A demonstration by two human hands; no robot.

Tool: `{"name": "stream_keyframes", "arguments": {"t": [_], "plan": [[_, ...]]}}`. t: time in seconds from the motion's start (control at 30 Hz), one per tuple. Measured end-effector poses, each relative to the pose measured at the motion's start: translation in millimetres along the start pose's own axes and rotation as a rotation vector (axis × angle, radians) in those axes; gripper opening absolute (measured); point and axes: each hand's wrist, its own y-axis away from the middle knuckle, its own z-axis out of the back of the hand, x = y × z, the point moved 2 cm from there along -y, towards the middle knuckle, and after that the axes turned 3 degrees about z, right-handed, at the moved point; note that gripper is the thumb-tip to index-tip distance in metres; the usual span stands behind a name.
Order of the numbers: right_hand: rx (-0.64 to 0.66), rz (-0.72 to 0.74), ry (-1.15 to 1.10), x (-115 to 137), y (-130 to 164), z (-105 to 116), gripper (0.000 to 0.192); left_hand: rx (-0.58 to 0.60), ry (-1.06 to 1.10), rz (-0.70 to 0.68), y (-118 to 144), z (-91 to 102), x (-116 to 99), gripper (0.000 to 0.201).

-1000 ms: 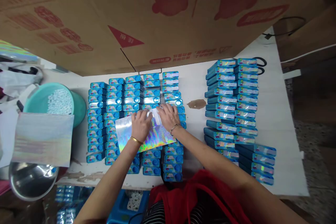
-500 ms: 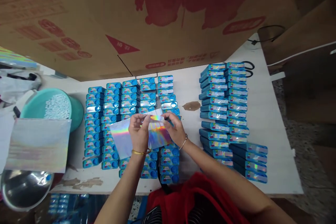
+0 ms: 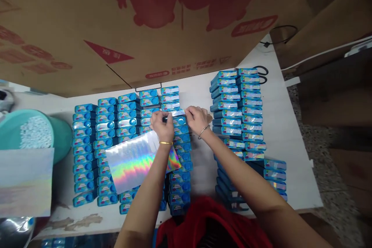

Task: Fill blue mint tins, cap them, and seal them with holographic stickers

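Observation:
Rows of small blue boxes [image 3: 116, 124] lie flat on a white table [image 3: 200, 89]. My left hand [image 3: 162, 124] and my right hand [image 3: 197, 118] together hold a narrow holographic sticker strip [image 3: 176, 112] by its two ends, stretched over a blue box in the right-hand column of the rows. A shiny holographic sticker sheet [image 3: 136, 161] lies loose on the boxes just below my left wrist. Gold bracelets circle both wrists.
A second block of stacked blue boxes [image 3: 244, 112] stands to the right. A big cardboard carton [image 3: 145, 19] overhangs the back. A teal basin [image 3: 31, 131] with white pieces and another holographic sheet [image 3: 23, 180] sit at the left. Black scissors [image 3: 261, 71] lie at the far right.
Both hands peeled a strip off the holographic sheet, lifted it, then carried it up to a box farther back. The sheet now lies on the boxes, out of my hands.

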Motion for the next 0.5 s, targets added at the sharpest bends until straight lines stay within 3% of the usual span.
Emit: {"name": "stream_keyframes", "arguments": {"t": [0.13, 0.27, 0.4, 0.5], "plan": [[0.045, 0.016, 0.088, -8, -5, -5, 0.026, 0.039, -0.196, 0.012, 3, -10.8, -2, 0.009], [0.055, -0.003, 0.035, -19, -7, -17, 0.025, 0.048, -0.276, 0.027, 2, -14.1, -4, 0.009], [-0.081, -0.096, -0.155, -24, 2, -28, 0.024, 0.01, -0.239, 0.081, -5, -10.9, -5, 0.044], [-0.135, -0.084, -0.235, -21, 16, -35, 0.035, 0.0, -0.218, 0.091, -9, -9.1, -4, 0.053]]}}
